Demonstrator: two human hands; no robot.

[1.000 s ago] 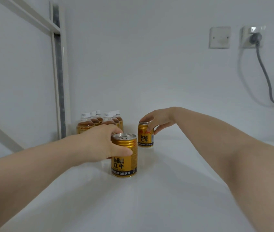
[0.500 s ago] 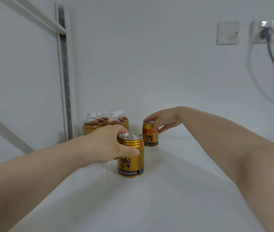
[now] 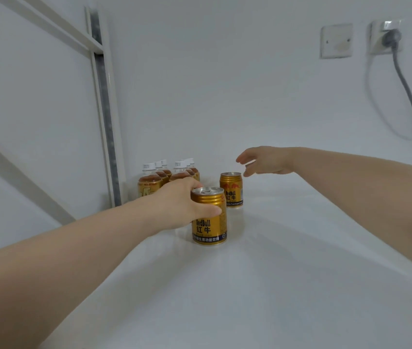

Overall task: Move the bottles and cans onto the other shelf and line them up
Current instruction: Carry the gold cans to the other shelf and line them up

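Note:
Two gold cans stand upright on the white shelf (image 3: 288, 285). My left hand (image 3: 179, 202) is wrapped around the near can (image 3: 210, 222), thumb across its front. The far can (image 3: 231, 190) stands free behind it and a little to the right. My right hand (image 3: 265, 161) hovers just above and to the right of the far can, fingers apart, holding nothing. Several brown tea bottles (image 3: 149, 182) with white caps stand in two rows at the back left, partly hidden by my left hand.
A white shelf post (image 3: 104, 109) rises at the left beside the bottles. The white wall behind carries a switch plate (image 3: 336, 41) and a socket (image 3: 386, 36) with a grey cable (image 3: 411, 102) hanging down at the right.
My right hand has let go of the far can and lifted up and to the right, fingers opening. My left hand keeps its hold on the near can.

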